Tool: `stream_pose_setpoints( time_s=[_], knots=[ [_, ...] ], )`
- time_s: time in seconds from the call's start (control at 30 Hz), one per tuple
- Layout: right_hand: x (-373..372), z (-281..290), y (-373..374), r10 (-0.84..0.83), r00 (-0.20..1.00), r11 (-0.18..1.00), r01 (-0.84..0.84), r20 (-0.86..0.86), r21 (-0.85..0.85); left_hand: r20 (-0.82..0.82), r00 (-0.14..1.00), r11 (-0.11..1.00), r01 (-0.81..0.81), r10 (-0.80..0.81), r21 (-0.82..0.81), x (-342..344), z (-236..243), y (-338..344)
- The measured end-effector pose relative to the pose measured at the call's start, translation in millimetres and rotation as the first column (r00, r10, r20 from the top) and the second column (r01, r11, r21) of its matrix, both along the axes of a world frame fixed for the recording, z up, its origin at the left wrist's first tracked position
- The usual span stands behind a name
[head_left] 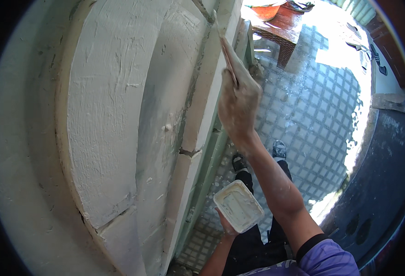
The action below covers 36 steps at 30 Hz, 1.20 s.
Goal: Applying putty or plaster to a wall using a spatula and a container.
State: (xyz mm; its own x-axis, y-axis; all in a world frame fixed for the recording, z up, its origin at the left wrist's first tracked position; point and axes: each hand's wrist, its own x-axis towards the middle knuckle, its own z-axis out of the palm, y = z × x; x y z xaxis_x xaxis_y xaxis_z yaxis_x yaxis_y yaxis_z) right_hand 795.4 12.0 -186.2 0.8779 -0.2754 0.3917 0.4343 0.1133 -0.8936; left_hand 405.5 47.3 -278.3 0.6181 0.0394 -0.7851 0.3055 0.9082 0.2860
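My left hand is wrapped round the side of a small rectangular white tub, held low in front of my body. Creamy white putty coats the inside of the tub. Raised to the far end of the panelled surface, my right hand grips a thin putty knife, seen nearly edge-on. Its tip is close to the pale edge moulding, but I cannot tell whether it touches. Brushed white putty covers the curved panel at left. Beside it, a recessed strip looks greyer and patchy.
Cracks cut the moulding near its middle. A green frame runs alongside. Beyond stands a reddish-brown table bearing an orange bowl. My sandalled feet rest on patterned paving. Loose footwear lies at far right.
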Motion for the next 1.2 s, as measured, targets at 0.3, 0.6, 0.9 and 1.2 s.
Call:
stream_pose_setpoints(
  time_s=[0.3,0.6,0.9,1.2],
  knots=[
    [-84,18,1,0.522,0.845,0.847,-0.496,0.120,-0.191,0.050,0.997,0.998,0.059,-0.061,0.034,6,18,8],
    [77,-11,7,-0.042,0.999,0.924,0.042,0.009,-0.380,0.030,0.999,0.999,0.029,-0.028,-0.014,1,-2,3],
    [-57,-32,-26,0.593,0.802,0.788,-0.596,0.066,0.157,0.003,0.999,0.999,0.050,-0.050,0.010,8,9,10],
    [51,-18,15,-0.111,0.990,0.926,0.072,-0.083,-0.371,0.035,0.999,0.999,-0.007,0.008,-0.036,3,-2,10]
  ],
)
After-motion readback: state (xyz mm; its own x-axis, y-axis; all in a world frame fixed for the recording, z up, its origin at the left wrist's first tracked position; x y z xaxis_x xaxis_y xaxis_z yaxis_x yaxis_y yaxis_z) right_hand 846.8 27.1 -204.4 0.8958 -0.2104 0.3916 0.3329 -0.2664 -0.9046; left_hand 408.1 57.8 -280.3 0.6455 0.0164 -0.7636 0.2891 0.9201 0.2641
